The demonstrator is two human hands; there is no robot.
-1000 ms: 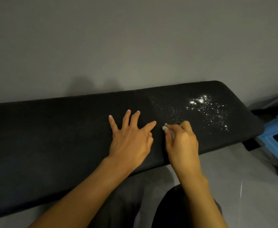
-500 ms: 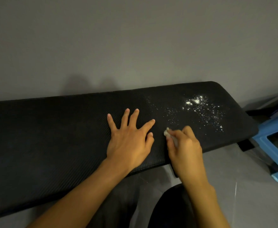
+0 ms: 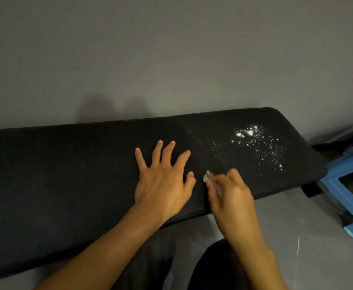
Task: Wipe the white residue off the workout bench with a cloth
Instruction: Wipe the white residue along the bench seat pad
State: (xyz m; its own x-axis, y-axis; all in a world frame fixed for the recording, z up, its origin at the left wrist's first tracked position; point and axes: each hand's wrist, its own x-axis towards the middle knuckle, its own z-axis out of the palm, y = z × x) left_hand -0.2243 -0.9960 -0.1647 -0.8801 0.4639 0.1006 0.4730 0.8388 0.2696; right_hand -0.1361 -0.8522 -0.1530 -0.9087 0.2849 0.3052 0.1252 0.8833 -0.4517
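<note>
L hand [image 3: 163, 185] is kept flat, fingers spread, on bench [image 3: 66, 174], cloth [image 3: 206, 177] is pinched in R hand [image 3: 230, 197], drawn slightly nearer vs 0.5 s ago, white residue [image 3: 257, 143] unchanged at right.

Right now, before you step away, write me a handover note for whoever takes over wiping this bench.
Left hand: open, pressed flat on the bench, fingers spread.
Right hand: pinches a small white cloth near the bench's front edge, beside the left thumb.
White residue: scattered over the bench's right end, apart from the cloth.
Done: cloth in hand, at the bench.
Left: sweep the cloth rightward across the whole speckled patch.
</note>
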